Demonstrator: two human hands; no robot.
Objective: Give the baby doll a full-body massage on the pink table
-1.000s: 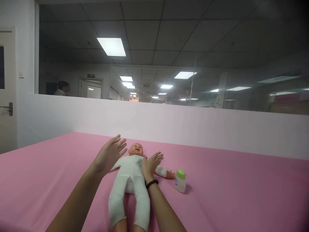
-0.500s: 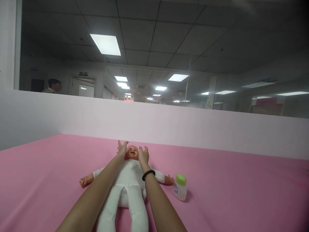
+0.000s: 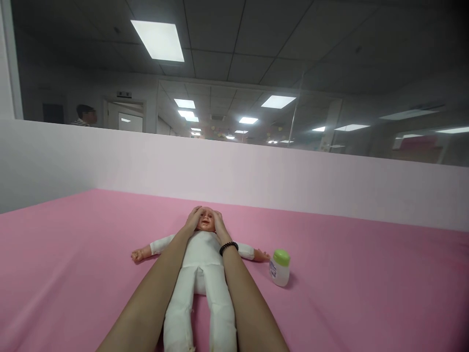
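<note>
Baby doll in a white cloth body suit (image 3: pixel 202 266), with a plastic head and bare plastic hands, lies on its back on the pink sheet (image 3: pixel 366 293), arms out to both sides, head pointing away from me. I see my left hand (image 3: pixel 193 219) cupped against the left side of the doll's head and my right hand (image 3: pixel 219 223) cupped against the other side, fingers curved over the crown, so the face shows between them. A black bead bracelet (image 3: pixel 228 248) sits on my right wrist, over the doll's shoulder. Just beyond the doll's outstretched hand on my right stands a small white plastic bottle with a green cap (image 3: pixel 280 267), upright, near but not touching it.
</note>
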